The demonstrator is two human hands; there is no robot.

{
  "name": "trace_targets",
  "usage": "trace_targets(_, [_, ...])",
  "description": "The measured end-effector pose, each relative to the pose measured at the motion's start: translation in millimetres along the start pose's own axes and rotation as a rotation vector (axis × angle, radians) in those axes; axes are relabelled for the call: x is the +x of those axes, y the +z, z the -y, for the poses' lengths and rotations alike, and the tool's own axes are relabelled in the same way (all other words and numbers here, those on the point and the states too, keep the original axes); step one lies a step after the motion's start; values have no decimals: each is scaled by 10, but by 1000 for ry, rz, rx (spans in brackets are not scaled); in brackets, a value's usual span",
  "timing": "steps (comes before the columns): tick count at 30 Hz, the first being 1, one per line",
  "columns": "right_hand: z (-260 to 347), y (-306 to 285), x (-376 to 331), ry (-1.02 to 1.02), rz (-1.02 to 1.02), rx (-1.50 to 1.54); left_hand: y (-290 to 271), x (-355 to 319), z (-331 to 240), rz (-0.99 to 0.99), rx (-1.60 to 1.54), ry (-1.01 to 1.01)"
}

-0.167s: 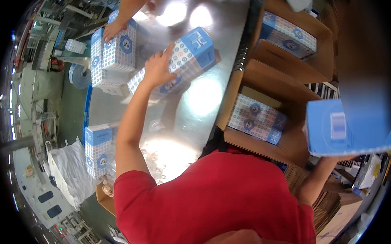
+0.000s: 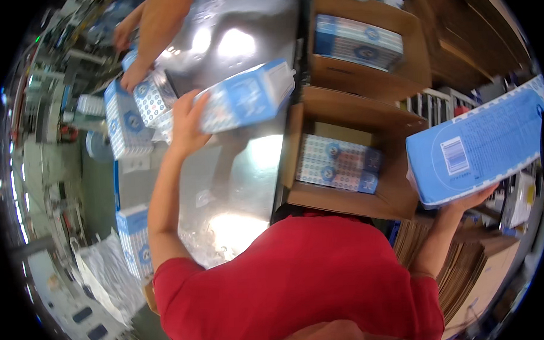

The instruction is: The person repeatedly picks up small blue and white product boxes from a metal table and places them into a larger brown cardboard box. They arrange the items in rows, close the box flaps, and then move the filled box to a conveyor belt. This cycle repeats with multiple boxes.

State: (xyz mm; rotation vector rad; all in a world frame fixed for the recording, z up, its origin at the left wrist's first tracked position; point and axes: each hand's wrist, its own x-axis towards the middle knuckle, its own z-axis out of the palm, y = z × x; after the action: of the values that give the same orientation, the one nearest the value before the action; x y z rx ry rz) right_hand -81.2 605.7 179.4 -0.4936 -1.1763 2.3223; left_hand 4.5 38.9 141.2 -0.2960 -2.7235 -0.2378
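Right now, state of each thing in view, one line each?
left hand: gripping a blue-and-white pack, lifted over the metal table
right hand: holding a second pack up from below
near carton: open, packs inside
far carton: open, one pack inside
co-worker's hand: resting on packs

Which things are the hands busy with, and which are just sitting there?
Busy with:
left hand holding a blue patterned pack
right hand holding a big blue pack
open box with a pack inside

Just sitting:
second open box
standing pack
flat cardboard stack
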Motion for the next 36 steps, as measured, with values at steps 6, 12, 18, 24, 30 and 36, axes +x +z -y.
trace_targets(6, [-17,-827,385,-98,-97,-263,341,108,-722,270,-1020,-140])
trace_targets(12, [80,-760,309,126,274,-116,1212,679,-2233,795,-708,430])
trace_targets(18, [-250,-674,52,-186,1224,-835,2146,-20,-2364,814,-644,214])
trace_targets(24, [-1841,-162,110,-880,1544,-1811,2167,-181,-2321,613,-635,182])
trace_targets(30, [-3261,-529,291,-552,1589,-1936,1924,-215,-2014,455,-684,98])
trace_targets(36, [-3853,-540,271,-403,1742,-2089,1013,-1373,-1363,231,27,-840])
